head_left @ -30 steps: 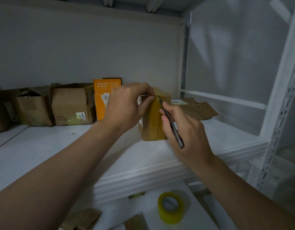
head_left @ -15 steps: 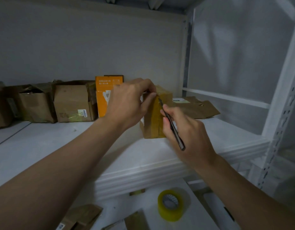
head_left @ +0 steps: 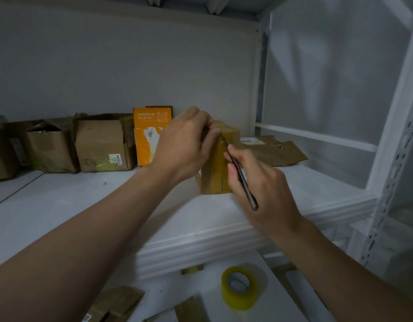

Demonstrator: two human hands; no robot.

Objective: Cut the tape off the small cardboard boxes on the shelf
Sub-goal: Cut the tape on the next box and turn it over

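1. Small cardboard box (head_left: 213,169), wrapped in tape, stands on end on the white shelf (head_left: 84,205) near its front edge, long axis upright.
2. We see the left hand (head_left: 184,147) gripping its top, fingers curled over it.
3. The right hand (head_left: 263,184) pinches a slim knife (head_left: 242,176), tip against the box's upper edge, handle slanting down-right.

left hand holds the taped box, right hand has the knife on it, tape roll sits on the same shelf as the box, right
Wrong on one point: the head view shows the tape roll on a lower surface below the shelf. The left hand does hold the box and the right hand the knife.
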